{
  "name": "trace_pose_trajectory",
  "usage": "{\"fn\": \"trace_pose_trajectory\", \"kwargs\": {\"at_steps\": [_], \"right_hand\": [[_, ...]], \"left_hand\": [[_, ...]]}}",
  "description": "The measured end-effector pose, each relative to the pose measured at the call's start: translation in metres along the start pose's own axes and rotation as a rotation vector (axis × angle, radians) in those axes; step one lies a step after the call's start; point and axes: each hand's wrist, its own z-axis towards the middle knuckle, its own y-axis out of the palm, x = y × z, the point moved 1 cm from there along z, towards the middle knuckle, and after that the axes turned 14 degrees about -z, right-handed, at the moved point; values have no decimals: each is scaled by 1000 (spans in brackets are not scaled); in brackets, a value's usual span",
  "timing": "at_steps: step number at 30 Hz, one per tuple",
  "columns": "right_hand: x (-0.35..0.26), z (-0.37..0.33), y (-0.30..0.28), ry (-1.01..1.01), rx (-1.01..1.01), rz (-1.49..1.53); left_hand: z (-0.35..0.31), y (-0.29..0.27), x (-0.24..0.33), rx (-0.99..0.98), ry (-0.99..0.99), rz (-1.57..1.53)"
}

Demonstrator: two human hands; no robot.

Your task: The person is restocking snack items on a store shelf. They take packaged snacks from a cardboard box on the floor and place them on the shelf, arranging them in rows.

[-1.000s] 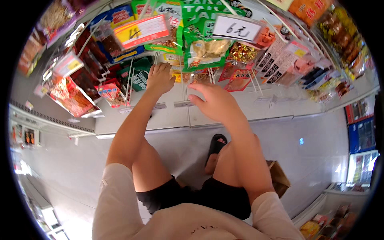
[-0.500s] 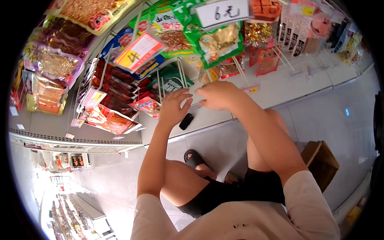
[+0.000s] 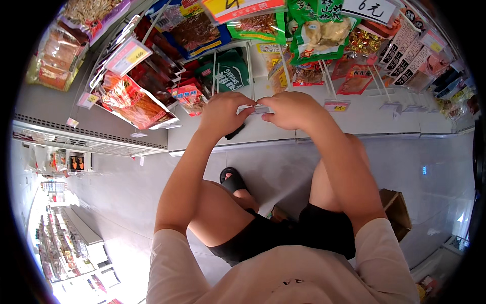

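Observation:
My left hand (image 3: pixel 225 114) and my right hand (image 3: pixel 292 110) meet at the front of the low shelf. Between them is a small clear price tag holder (image 3: pixel 261 109) at the end of a display hook, its two ends pinched by my fingers and thumbs. A dark green snack packet (image 3: pixel 228 71) hangs behind my left hand, and a red packet (image 3: pixel 190 96) hangs to its left. Partly hidden under my left hand, a small black object (image 3: pixel 235 133) lies on the shelf base. Above my right hand hangs a green snack bag (image 3: pixel 324 35).
Wire hooks (image 3: pixel 328 78) stick out toward me along the white shelf (image 3: pixel 364 111). Red packets (image 3: pixel 132 101) hang at the left, with a perforated shelf edge (image 3: pixel 91 136) below. An open cardboard box (image 3: pixel 397 213) stands on the tiled floor to the right of my legs.
My hands have come down onto the price tag holder from loosely raised, apart positions. The view has shifted, and the shelf goods appear higher in it.

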Motion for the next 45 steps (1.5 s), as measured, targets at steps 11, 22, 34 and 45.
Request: {"fn": "trace_pose_trajectory", "kwargs": {"at_steps": [11, 22, 34, 45], "right_hand": [[-6, 22, 13, 68, 43, -102], [-2, 31, 18, 60, 17, -17], [-9, 34, 4, 26, -65, -82], [-4, 26, 23, 50, 104, 15]], "left_hand": [[7, -10, 3, -114, -150, 30], [7, -14, -12, -155, -267, -137], [10, -13, -15, -237, -298, -122], [15, -12, -22, -295, -263, -212]]}}
